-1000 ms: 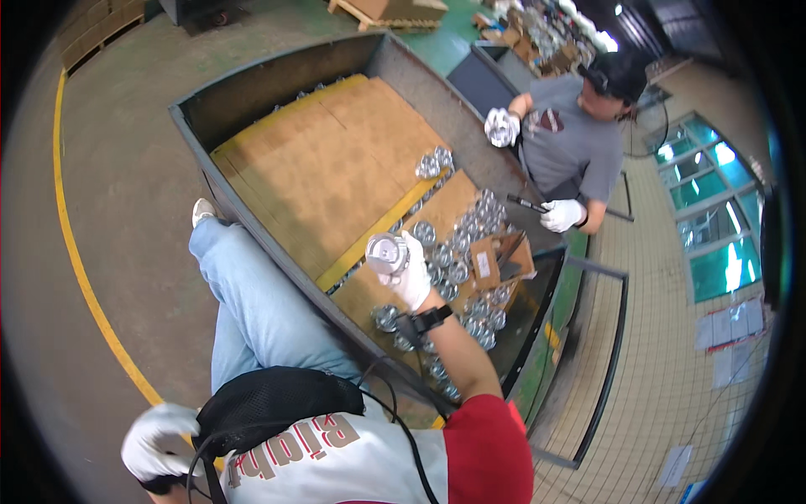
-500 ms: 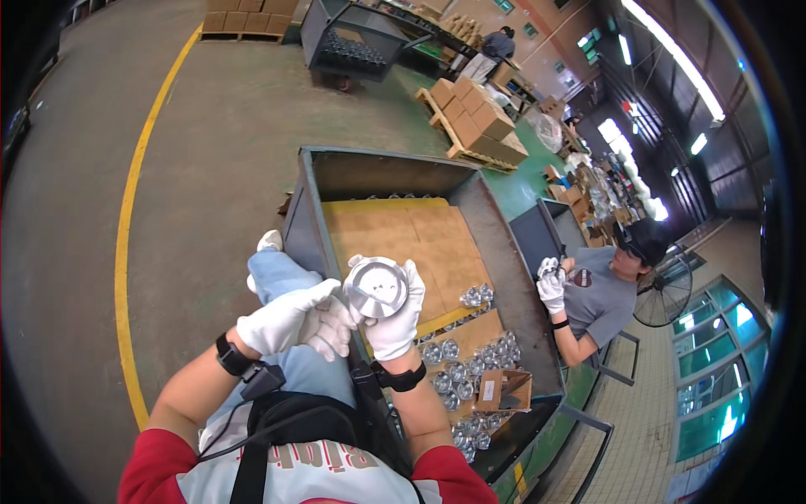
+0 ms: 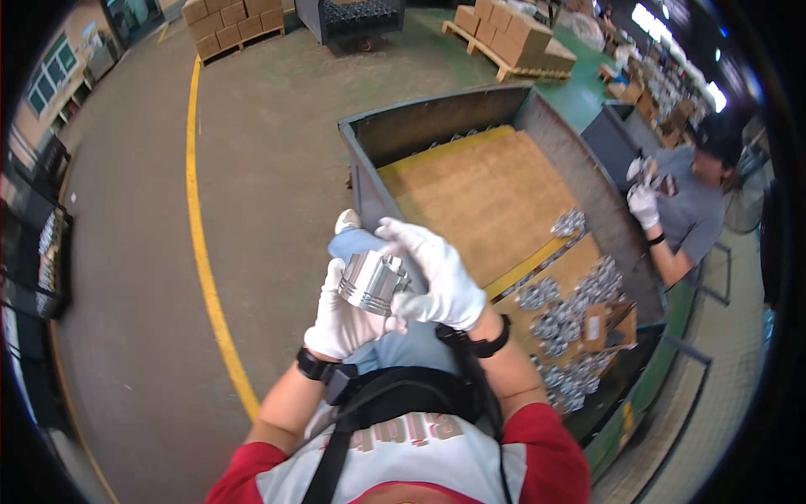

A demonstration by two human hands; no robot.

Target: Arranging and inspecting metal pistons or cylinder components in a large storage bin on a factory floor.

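A shiny metal piston (image 3: 366, 281) with ring grooves round its side lies tilted in the gloved palm of my left hand (image 3: 334, 321). The fingers of that hand wrap its left side and underside. My right hand (image 3: 443, 281), also in a white glove, is close on the piston's right, its thumb and fingers spread apart. Whether its fingertips touch the metal I cannot tell. To the right of my hands, several more pistons (image 3: 571, 323) lie in a grey metal bin (image 3: 368, 172), on brown cardboard sheeting.
A small open carton (image 3: 610, 326) sits among the pistons. Brown board (image 3: 462, 202) covers the bin's far part. A co-worker in grey (image 3: 684, 193) stands beyond the bin's right wall, gloved hands raised. Boxes on pallets (image 3: 512, 38) stand farther back. A yellow floor line (image 3: 200, 227) runs at left.
The piston has passed from my right hand to my left and turned from its flat round face to its grooved side. My right hand has opened. The view has swung left.
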